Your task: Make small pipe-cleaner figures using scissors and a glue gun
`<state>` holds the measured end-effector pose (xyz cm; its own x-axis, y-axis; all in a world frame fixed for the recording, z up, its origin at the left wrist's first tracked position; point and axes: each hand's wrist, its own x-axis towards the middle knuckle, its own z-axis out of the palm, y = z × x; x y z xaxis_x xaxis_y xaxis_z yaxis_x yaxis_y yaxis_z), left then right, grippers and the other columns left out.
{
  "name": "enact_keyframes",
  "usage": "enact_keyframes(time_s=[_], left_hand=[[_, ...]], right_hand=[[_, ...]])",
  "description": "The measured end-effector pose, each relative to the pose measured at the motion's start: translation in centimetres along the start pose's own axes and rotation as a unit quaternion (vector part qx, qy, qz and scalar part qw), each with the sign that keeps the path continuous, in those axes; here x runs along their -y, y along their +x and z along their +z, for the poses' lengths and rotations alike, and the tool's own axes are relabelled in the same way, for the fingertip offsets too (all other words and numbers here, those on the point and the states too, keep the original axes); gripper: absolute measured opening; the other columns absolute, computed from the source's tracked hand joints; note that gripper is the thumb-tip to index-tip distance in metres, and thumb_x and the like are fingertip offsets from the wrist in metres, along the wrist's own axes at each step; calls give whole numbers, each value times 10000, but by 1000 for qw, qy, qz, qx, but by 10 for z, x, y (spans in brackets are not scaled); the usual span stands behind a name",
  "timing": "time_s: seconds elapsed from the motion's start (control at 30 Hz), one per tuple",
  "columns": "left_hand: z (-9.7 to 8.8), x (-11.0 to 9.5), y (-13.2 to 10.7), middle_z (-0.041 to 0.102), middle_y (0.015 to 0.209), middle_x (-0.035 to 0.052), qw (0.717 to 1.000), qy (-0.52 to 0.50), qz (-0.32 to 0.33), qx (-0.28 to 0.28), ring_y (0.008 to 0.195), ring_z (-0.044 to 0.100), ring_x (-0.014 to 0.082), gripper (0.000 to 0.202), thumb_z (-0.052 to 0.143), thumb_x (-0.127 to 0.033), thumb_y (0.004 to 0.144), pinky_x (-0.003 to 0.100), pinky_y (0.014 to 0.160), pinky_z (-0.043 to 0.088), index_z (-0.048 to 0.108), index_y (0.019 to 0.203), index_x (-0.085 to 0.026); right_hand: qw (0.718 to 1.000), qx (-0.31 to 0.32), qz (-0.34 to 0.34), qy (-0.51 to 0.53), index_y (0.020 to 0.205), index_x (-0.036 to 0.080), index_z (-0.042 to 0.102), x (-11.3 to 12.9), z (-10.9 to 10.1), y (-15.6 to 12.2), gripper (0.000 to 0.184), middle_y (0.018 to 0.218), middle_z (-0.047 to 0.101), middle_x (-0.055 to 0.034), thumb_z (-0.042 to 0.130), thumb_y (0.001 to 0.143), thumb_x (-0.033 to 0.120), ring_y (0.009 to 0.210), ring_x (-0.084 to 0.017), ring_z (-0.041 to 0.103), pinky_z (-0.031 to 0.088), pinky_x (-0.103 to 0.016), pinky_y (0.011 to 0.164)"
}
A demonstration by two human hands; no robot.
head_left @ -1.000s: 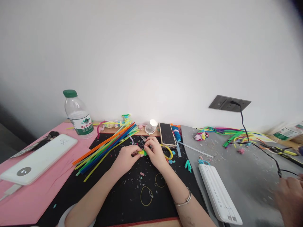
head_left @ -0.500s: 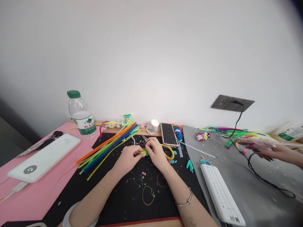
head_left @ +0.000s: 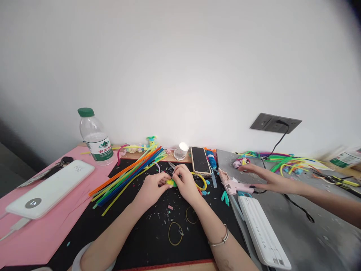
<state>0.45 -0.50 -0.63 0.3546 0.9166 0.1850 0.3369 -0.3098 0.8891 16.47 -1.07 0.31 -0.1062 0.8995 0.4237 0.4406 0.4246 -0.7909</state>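
I have the left hand [head_left: 150, 190] and right hand [head_left: 184, 182] pinched on the yellow-green piece [head_left: 170, 183] over the mat [head_left: 152, 237]; a co-worker's hand [head_left: 267, 180] is at the glue gun [head_left: 234, 187].

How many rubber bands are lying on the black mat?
2. One rubber band lies toward the front of the black mat; the second rubber band is farther back, beside the right forearm. Others may be hidden.

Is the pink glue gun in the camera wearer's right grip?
No: the right grip holds the small yellow-green piece, while the pink glue gun lies apart, by a co-worker's fingers.
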Motion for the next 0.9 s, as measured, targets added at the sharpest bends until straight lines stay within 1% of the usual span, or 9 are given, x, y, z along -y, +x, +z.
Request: enact_keyframes(time_s=[0.1,0.27,0.37,0.43,0.47,0.57,0.67,0.8,0.9], left_hand=[[0,-2,0,736,829,16,1000,-22,-9,-3,766,686,183,154,644,-247,716,298,783,541,679,861,-207],[0,1,1,736,822,25,1000,-2,0,-8,757,684,192,124,634,-266,731,303,752,550,697,817,-203],[0,2,1,738,830,33,1000,5,-6,-14,761,687,196,135,639,-265,724,311,752,553,706,820,-197],[0,2,1,742,837,36,1000,7,-9,-24,759,689,198,139,640,-267,720,317,754,556,711,815,-196],[0,2,1,743,835,37,999,7,-11,-32,757,691,200,139,640,-269,717,322,755,558,713,810,-196],[-2,2,2,747,812,41,998,-1,-22,-60,744,697,209,137,649,-276,699,342,754,568,711,786,-191],[-4,1,3,749,790,43,996,-15,-36,-86,736,703,217,134,663,-281,682,355,751,575,706,766,-185],[-3,1,3,748,768,43,994,-26,-44,-98,722,705,219,135,677,-286,666,359,747,578,704,751,-184],[-1,2,3,748,781,49,994,-32,-52,-92,737,706,221,150,676,-289,669,360,759,574,708,765,-179]], right_hand=[[1000,-12,2,12,647,211,423,1,-1,0,191,845,517,-29,495,820,176,810,-169,527,411,-300,749],[1000,-14,9,25,635,207,446,-2,-1,0,188,852,554,-31,504,813,184,806,-163,549,424,-281,720],[1000,-27,-5,11,662,201,514,-3,-5,3,180,871,593,-45,483,839,215,834,-170,571,439,-283,741],[998,-56,-12,-22,713,197,569,-1,-16,6,190,866,623,-54,464,861,255,852,-182,584,442,-292,760],[996,-72,-4,-49,732,195,588,1,-24,8,202,859,640,-59,458,865,274,847,-189,591,441,-297,757],[978,-128,81,-142,793,195,611,9,-63,7,222,772,681,-52,425,863,294,718,-192,616,435,-296,670],[938,-164,187,-241,965,206,614,11,-115,-6,216,787,709,-50,485,816,295,747,-212,649,441,-311,698],[869,-141,321,-349,1088,196,583,-2,-171,-32,371,944,698,-111,519,723,204,815,-250,654,441,-303,605],[820,-88,391,-408,1145,238,567,-12,-185,-45,489,970,681,-108,519,670,130,867,-273,645,457,-347,674]])
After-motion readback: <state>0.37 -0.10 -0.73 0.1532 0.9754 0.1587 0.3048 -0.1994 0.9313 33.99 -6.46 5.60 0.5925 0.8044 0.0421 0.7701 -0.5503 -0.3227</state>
